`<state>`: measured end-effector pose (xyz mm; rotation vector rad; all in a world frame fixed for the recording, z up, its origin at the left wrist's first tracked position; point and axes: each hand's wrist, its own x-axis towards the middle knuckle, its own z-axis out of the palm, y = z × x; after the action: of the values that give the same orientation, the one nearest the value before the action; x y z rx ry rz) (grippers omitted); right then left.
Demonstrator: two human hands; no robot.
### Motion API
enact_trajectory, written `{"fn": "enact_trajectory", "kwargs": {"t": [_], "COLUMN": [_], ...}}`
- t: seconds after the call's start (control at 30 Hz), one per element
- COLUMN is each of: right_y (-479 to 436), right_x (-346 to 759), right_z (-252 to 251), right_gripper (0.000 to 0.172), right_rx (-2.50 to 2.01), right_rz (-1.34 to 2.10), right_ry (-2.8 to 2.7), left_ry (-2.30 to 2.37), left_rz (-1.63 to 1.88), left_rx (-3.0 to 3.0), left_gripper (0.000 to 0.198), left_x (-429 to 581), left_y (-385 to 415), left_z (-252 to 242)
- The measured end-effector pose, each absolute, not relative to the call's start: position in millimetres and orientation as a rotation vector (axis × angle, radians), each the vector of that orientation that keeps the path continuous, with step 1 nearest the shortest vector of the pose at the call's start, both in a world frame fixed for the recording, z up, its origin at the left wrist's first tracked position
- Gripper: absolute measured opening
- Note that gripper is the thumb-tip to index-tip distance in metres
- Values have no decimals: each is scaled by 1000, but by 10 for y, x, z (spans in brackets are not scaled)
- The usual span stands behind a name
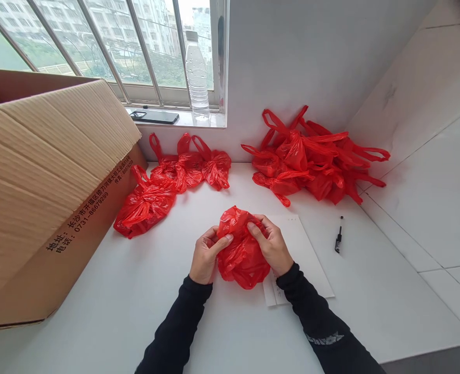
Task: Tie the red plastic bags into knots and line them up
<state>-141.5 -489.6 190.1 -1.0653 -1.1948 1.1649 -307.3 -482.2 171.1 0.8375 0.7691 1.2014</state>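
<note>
Between my two hands is a crumpled red plastic bag [242,257], raised over the middle of the white table [136,291]. My left hand [206,253] pinches its left side, thumb on top. On the upper right side, my right hand [271,244] grips the same bag with the thumb pressed into the plastic. What the bag contains, if anything, is hidden. Partly beneath my right hand and forearm lie white paper sheets [307,259] with faint marks.
An open cardboard box [58,171] stands at left. Several knotted red bags [147,202] sit beside it; a larger pile of red bags [311,161] lies against the back wall. A black pen [338,241] is at right. The windowsill holds a phone [155,116] and water bottle [197,78].
</note>
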Motion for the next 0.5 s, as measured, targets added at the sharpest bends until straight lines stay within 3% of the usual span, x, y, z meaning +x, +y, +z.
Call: {"fn": "enact_trajectory", "kwargs": {"t": [0.5], "right_y": [-4919], "right_x": [-1448], "right_z": [1889], "right_gripper": [25], "right_rx": [-1036], "right_rz": [1168], "right_ry": [-1290], "left_ry": [816], "left_rz": [1177], "left_rx": [955], "left_gripper": [34], "left_x": [-3073], "left_y": [-4844], "left_z": [1646]}}
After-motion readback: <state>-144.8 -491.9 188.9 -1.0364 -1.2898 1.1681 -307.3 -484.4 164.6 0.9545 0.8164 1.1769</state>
